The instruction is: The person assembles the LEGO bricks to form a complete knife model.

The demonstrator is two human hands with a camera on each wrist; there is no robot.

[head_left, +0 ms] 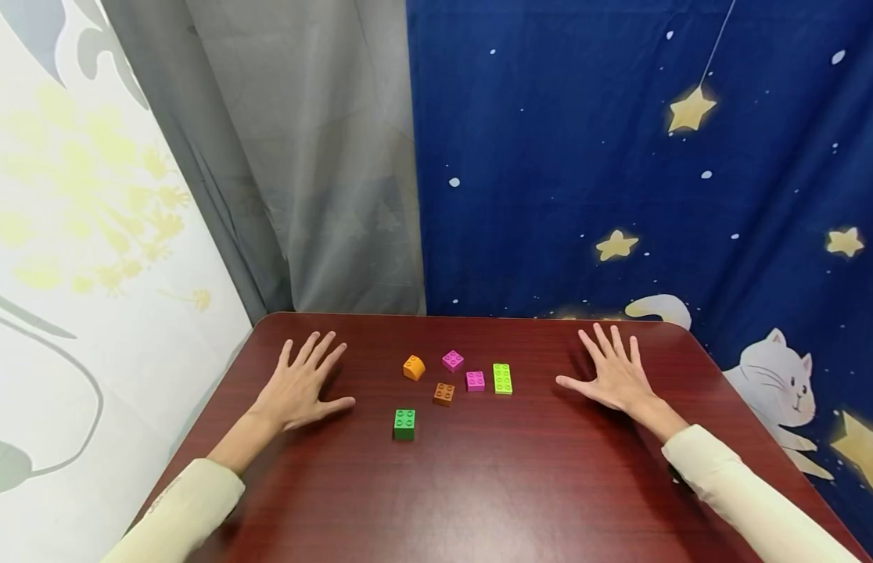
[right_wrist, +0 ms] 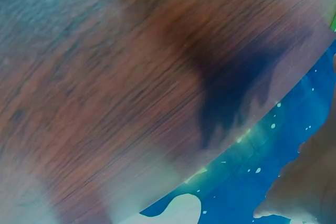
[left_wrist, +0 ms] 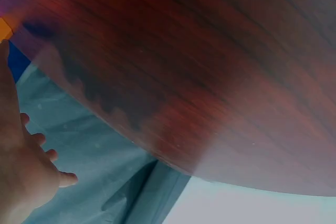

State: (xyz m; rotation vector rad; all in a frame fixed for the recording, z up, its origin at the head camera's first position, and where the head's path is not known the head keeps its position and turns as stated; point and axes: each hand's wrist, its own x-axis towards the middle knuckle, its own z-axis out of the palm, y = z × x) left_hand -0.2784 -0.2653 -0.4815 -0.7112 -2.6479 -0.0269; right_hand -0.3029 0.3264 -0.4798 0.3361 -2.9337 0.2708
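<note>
My left hand (head_left: 301, 389) is spread over the left side of the table, fingers straight, holding nothing. On the right side my right hand (head_left: 614, 377) is spread the same way, also without anything in it. Between them lie several toy building bricks: a green brick (head_left: 404, 424) nearest to me, an orange brick with a curved top (head_left: 413, 367), a brown brick (head_left: 443, 393), two magenta bricks (head_left: 453, 360) and a longer lime brick (head_left: 503, 378). The orange brick (left_wrist: 4, 29) shows at the left edge of the left wrist view.
The dark red wooden table (head_left: 479, 485) has rounded far corners. Behind it hang a grey curtain (head_left: 338, 156) and a blue curtain (head_left: 549, 156) with stars and a cat. A white patterned cloth (head_left: 91, 234) hangs along the left side.
</note>
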